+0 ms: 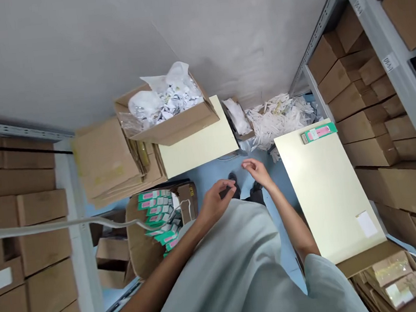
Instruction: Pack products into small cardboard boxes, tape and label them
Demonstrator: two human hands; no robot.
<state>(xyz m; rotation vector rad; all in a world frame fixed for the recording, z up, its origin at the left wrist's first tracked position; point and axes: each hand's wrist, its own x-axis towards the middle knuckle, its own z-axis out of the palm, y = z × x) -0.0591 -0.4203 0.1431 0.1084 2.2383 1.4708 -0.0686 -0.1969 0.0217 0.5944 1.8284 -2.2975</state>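
My left hand (215,198) hangs in front of my body with its fingers curled and pinched together; whether anything small is in them I cannot make out. My right hand (256,168) is raised just beside it, fingers loosely bent and apart, holding nothing. Both hands hover over the blue floor (209,173) above my dark shoes (235,185). Below my left forearm stands an open cardboard box (143,250) filled with several green and pink packets (158,214). A single green and pink packet (319,132) lies at the far end of the cream table (329,193) on my right.
A second cream table (199,144) ahead carries an open box of white plastic bags (166,108). Flattened cartons (109,160) are stacked to its left. White paper scraps (281,117) litter the floor corner. Shelves of brown cartons (369,111) line the right; more cartons (20,233) stand left.
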